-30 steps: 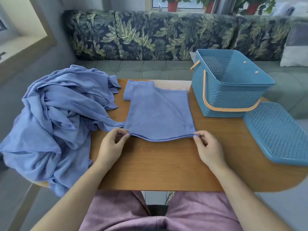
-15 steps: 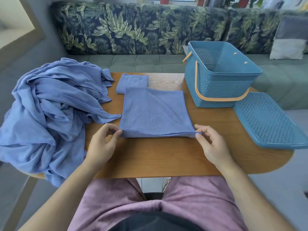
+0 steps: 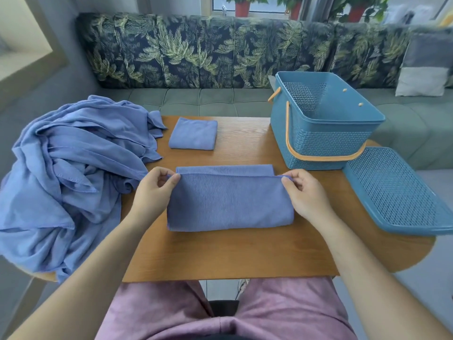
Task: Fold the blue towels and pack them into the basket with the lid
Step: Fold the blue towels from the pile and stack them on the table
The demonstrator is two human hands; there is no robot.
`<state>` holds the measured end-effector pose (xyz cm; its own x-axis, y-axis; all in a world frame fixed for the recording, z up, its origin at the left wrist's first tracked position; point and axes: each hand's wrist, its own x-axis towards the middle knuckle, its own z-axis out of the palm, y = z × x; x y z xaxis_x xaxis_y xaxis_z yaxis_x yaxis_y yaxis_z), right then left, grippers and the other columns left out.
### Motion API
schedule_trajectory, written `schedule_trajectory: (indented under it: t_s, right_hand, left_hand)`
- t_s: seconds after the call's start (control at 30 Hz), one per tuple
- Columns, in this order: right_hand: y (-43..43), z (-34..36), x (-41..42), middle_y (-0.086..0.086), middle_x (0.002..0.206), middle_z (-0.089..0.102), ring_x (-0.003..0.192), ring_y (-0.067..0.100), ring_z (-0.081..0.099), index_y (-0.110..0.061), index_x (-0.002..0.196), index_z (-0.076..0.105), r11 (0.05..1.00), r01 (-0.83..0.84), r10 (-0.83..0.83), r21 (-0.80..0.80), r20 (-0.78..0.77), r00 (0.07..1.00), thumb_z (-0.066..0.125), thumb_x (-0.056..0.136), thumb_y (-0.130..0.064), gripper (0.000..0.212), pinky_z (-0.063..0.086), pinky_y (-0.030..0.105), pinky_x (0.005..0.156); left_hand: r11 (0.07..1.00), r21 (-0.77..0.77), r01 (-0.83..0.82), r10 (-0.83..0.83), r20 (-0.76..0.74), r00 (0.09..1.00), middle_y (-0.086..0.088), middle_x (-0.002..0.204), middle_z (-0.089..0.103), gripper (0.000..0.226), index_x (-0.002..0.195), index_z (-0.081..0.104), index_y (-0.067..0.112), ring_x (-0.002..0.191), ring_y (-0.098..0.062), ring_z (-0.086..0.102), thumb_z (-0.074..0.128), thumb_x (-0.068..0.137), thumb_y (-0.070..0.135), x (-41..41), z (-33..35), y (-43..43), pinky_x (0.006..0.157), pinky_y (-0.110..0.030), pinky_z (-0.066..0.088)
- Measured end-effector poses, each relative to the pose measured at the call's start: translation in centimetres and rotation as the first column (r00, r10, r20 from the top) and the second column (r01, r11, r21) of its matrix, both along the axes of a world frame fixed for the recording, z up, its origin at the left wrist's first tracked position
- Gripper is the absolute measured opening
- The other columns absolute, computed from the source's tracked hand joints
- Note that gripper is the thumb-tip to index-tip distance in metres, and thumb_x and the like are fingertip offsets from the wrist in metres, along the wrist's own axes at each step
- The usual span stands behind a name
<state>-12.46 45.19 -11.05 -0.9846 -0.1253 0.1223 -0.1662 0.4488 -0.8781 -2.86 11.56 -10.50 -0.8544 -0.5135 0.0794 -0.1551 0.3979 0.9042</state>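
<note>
Head view: left hand point(image 3: 153, 192) and right hand point(image 3: 305, 195) pinch the soft blue towel point(image 3: 230, 204) at its corners. Best landed flush, edge on edge.

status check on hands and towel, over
Left hand and right hand each pinch a far corner of the towel, half folded on the table. Basket open, lid beside it. Nothing in the way.
</note>
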Motion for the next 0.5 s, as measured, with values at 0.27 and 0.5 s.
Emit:
schedule_trajectory:
  t_s: [0.27,0.5]
  right_hand:
    - [-3.9,-2.7,-8.0,-0.011,0.075,0.064,0.073,0.012,0.06,-0.024,0.089,0.061,0.961,0.073,-0.073,0.267,-0.012,0.997,0.057,0.099,-0.027,0.011,0.044,0.033,0.065]
    - [-4.8,-3.6,-10.3,-0.003,0.083,0.067,0.085,0.028,0.064,-0.022,0.091,0.058,0.874,0.117,-0.121,0.471,-0.021,0.992,0.057,0.098,-0.037,0.017,0.05,0.038,0.071]
  left_hand:
    - [0.988,-0.151,-0.039,0.054,0.098,0.994,0.006,0.085,0.059,0.011,0.093,0.06,0.016,0.079,-0.015,0.054,0.063,0.097,0.026,-8.4,-3.3,-1.6,0.063,-0.019,0.037]
    - [0.928,-0.372,0.016,0.039,0.138,0.99,-0.002,0.087,0.059,0.01,0.091,0.06,0.014,0.081,-0.021,0.055,0.063,0.095,0.023,-10.6,-4.5,-2.8,0.07,-0.033,0.043]
